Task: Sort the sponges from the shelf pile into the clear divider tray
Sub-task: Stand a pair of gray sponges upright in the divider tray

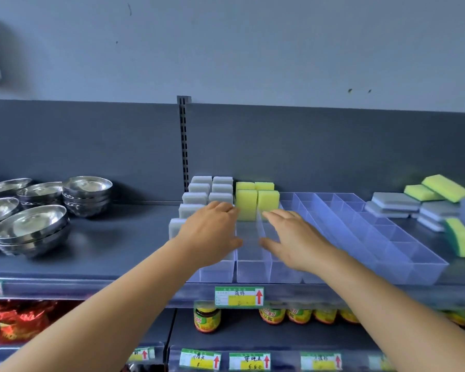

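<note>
While the clear divider tray (360,229) has grey sponges (199,196) standing in its leftmost lanes and yellow sponges (255,201) beside them, its lanes to the right look bare, so the sorting seems under halfway. Right of the tray, the shelf pile (427,204) waits, cut off by the frame edge. Over the tray's front, the left hand (212,232) and right hand (293,237) hover with fingers spread, holding nothing; they hide the compartments beneath.
</note>
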`<state>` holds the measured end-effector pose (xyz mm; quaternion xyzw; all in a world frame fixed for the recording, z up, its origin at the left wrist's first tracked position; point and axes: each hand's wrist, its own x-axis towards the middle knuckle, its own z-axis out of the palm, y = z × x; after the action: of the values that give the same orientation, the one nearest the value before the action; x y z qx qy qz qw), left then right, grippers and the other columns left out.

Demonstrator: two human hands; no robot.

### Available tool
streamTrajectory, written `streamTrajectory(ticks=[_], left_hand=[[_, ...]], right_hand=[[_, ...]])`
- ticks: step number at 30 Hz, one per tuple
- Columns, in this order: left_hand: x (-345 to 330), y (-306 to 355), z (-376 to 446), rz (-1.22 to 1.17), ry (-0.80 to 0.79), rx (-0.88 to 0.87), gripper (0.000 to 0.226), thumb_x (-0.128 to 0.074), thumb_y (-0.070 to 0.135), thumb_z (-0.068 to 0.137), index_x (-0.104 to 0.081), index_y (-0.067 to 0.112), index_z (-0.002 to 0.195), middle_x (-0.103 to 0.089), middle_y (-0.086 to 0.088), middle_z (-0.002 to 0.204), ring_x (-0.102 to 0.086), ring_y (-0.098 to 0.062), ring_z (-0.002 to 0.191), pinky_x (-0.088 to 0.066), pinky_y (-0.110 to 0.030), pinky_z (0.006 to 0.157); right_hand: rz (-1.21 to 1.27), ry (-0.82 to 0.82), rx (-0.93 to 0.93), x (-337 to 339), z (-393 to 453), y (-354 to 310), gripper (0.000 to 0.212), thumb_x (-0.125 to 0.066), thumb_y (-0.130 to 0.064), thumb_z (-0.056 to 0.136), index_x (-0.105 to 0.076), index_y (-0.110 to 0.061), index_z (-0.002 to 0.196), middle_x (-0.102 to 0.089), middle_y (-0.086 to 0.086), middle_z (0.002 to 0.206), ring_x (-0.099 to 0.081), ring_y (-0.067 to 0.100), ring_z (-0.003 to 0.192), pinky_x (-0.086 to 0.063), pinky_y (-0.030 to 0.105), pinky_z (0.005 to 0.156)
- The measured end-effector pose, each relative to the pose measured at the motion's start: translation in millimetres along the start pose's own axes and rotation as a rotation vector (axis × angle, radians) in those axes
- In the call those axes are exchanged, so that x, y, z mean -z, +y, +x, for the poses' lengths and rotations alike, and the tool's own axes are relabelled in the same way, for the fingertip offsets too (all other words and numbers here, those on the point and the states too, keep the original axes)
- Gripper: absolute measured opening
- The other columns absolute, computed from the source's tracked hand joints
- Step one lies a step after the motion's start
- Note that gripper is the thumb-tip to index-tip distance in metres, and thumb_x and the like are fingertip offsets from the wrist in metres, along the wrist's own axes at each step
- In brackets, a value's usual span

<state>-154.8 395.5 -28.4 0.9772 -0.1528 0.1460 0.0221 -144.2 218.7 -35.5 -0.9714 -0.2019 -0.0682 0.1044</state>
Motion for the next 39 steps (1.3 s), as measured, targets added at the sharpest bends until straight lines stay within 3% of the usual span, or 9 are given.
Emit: streamTrajectory(ticks=[9, 15, 28, 35, 39], left_hand=[[-21, 92, 57, -0.031, -0.020, -0.134, 0.051, -0.048, 0.046, 0.093, -0.045, 0.018, 0.135, -0.047, 0.003, 0.141, -0.040, -0.019, 0.132, -0.041, -0.034, 0.102], [-40, 171, 103, -0.078, -0.054, -0.207, 0.057, -0.045, 0.046, 0.095, -0.034, 0.021, 0.145, -0.038, 0.004, 0.150, -0.032, -0.018, 0.139, -0.036, -0.033, 0.107], [-76, 329, 199, -0.129, -0.106, -0.317, 0.054, -0.046, 0.045, 0.094, -0.038, 0.016, 0.139, -0.046, -0.002, 0.140, -0.040, -0.022, 0.132, -0.043, -0.037, 0.101], [-87, 396, 249, -0.169, -0.081, -0.373, 0.063, -0.048, 0.043, 0.094, -0.025, 0.021, 0.148, -0.037, 0.000, 0.149, -0.037, -0.022, 0.136, -0.041, -0.038, 0.102], [-92, 424, 278, -0.172, -0.075, -0.408, 0.062, -0.048, 0.039, 0.094, -0.024, 0.021, 0.148, -0.038, 0.000, 0.148, -0.039, -0.023, 0.133, -0.043, -0.037, 0.098]], right_hand=[[-0.019, 0.023, -0.167, 22, -37, 110, 0.064, -0.045, -0.043, 0.095, -0.022, -0.018, 0.149, -0.023, -0.004, 0.155, -0.018, 0.017, 0.143, -0.020, 0.028, 0.112], [-0.030, 0.025, -0.244, 37, -61, 192, 0.064, -0.045, -0.043, 0.095, -0.022, -0.017, 0.149, -0.022, -0.003, 0.156, -0.018, 0.017, 0.143, -0.020, 0.029, 0.113], [0.002, 0.093, -0.378, 69, -101, 354, 0.062, -0.047, -0.041, 0.095, -0.025, -0.019, 0.148, -0.024, -0.005, 0.155, -0.021, 0.016, 0.142, -0.023, 0.029, 0.111], [0.009, 0.205, -0.487, 90, -109, 429, 0.057, -0.050, -0.036, 0.093, -0.031, -0.017, 0.143, -0.030, 0.001, 0.151, -0.029, 0.024, 0.136, -0.031, 0.034, 0.106], [0.049, 0.253, -0.534, 95, -102, 463, 0.064, -0.053, -0.033, 0.092, -0.023, -0.018, 0.147, -0.022, 0.002, 0.154, -0.023, 0.025, 0.140, -0.027, 0.035, 0.110]])
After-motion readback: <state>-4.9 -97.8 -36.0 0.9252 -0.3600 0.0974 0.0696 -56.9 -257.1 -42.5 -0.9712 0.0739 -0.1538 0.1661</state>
